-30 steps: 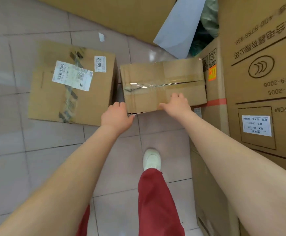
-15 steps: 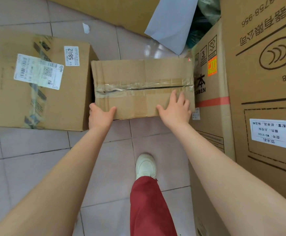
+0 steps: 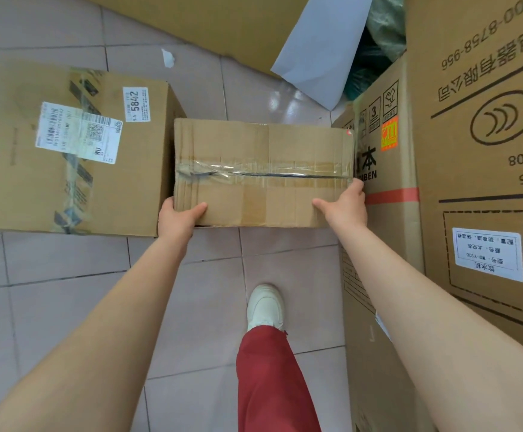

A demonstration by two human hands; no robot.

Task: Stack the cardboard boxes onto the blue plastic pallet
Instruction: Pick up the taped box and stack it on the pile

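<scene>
A small plain cardboard box [image 3: 263, 157] with clear tape along its top seam sits in the middle of the view over the tiled floor. My left hand [image 3: 177, 218] grips its near left corner, thumb on top. My right hand [image 3: 344, 204] holds its near right corner, fingers wrapped around the right end. A larger box with shipping labels [image 3: 76, 151] stands on the floor just to its left. No blue pallet is in view.
Tall printed cartons [image 3: 484, 188] rise along the right side, one with an orange sticker [image 3: 378, 169] close against the small box. Flat cardboard [image 3: 210, 23] and a white sheet [image 3: 325, 48] lie at the back. My white shoe [image 3: 265, 304] and red trouser leg are below.
Both hands went from reaching to the box's near edge to gripping its two near corners. The right hand slid to the right end. The view has come closer to the box.
</scene>
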